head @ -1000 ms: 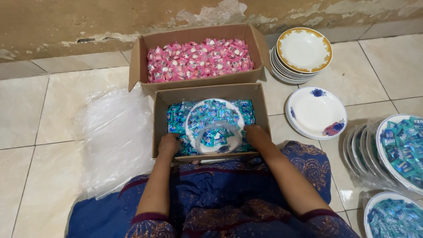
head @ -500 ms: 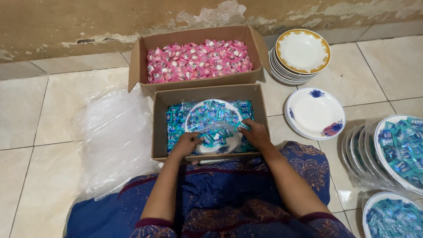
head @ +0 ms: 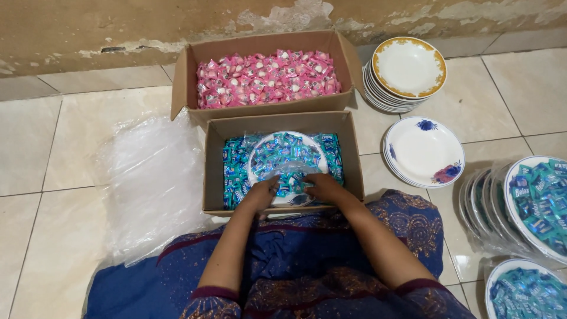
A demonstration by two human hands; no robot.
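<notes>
A white plate (head: 260,155) piled with blue wrapped candies (head: 286,155) lies inside a cardboard box (head: 214,171) of the same blue candies. My left hand (head: 263,191) and my right hand (head: 319,185) meet at the plate's near edge, fingers curled over the candies and a piece of clear plastic wrap there. Whether either hand grips anything is hard to tell.
Behind stands a second box (head: 190,88) full of pink candies (head: 269,78). Empty plates are stacked at upper right (head: 410,68), one flowered plate (head: 423,152) lies below them. Filled, wrapped plates (head: 534,198) stand at right. Clear plastic sheets (head: 150,183) lie at left on the tiled floor.
Both hands have moved inward from the plate's sides, coming together at its near edge over the candies.
</notes>
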